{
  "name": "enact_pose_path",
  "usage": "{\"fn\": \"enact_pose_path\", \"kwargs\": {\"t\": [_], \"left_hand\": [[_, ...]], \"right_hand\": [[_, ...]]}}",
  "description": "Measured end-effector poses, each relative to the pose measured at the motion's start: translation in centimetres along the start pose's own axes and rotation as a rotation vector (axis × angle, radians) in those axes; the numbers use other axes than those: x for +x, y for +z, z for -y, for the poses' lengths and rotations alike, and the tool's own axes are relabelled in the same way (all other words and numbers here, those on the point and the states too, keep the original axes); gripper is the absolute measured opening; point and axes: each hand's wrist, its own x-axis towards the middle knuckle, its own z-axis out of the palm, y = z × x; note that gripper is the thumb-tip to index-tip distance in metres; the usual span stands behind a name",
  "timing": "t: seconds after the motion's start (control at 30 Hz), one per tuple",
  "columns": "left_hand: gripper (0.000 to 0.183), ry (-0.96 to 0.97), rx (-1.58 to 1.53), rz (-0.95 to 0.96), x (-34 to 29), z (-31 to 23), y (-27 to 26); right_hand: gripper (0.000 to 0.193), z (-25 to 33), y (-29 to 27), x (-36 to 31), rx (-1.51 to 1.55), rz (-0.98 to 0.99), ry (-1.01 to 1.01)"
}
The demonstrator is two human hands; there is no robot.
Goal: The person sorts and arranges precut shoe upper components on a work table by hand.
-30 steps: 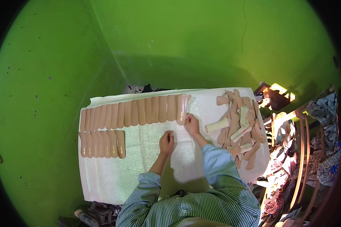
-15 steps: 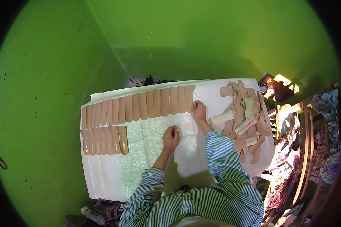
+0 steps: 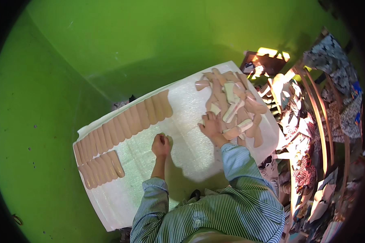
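Beige insoles lie overlapped on a white-covered table in a long far row [image 3: 127, 123] and a shorter near row [image 3: 101, 170], which has small gold marks at the heels. My left hand [image 3: 161, 146] hovers over the bare middle of the cover, its fingers curled together; whatever they hold, if anything, is hidden. At the left edge of a loose heap of insoles [image 3: 251, 105], my right hand [image 3: 211, 126] reaches with fingers spread, touching or just above the nearest pieces. Some insoles in the heap are bundled under pale wraps.
The white table cover [image 3: 190, 162] runs at a slant beneath everything. Green walls [image 3: 150, 36] rise behind and to the left. To the right stand curved wooden rails [image 3: 314, 109] with patterned cloth [image 3: 330, 56] and sunlit clutter. A dark box-like thing [image 3: 263, 65] sits beyond the far right corner.
My right hand has left the right end of the far row, moved to the heap and spread its fingers. My left hand stays curled. The whole view has turned toward the right.
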Motion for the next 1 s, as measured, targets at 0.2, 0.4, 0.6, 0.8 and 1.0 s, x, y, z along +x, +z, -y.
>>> {"fn": "enact_pose_path", "kwargs": {"t": [0.2,0.4,0.6,0.8,1.0], "left_hand": [[0.011,0.045,-0.023,0.067,-1.5,-3.3,3.0],[0.018,-0.037,-0.583,0.332,-2.7,-7.2,8.7],[0.026,-0.379,-0.913,0.778,-3.4,-11.5,9.1],[0.035,-0.508,-0.961,0.627,-3.5,-9.6,8.4],[0.046,-0.645,-1.197,0.614,-3.1,-9.2,6.6]], "right_hand": [[0.015,-1.5,-1.1,-2.3,0.287,-0.011,-0.125],[0.016,-0.2,-3.9,-5.0,0.242,-0.083,-0.543],[0.012,-1.5,-6.0,-6.1,0.445,0.306,-0.572],[0.011,-2.7,-7.7,-3.0,0.333,-0.347,-0.564],[0.018,-9.9,-4.6,-1.3,-0.27,-0.357,-0.2]]}}
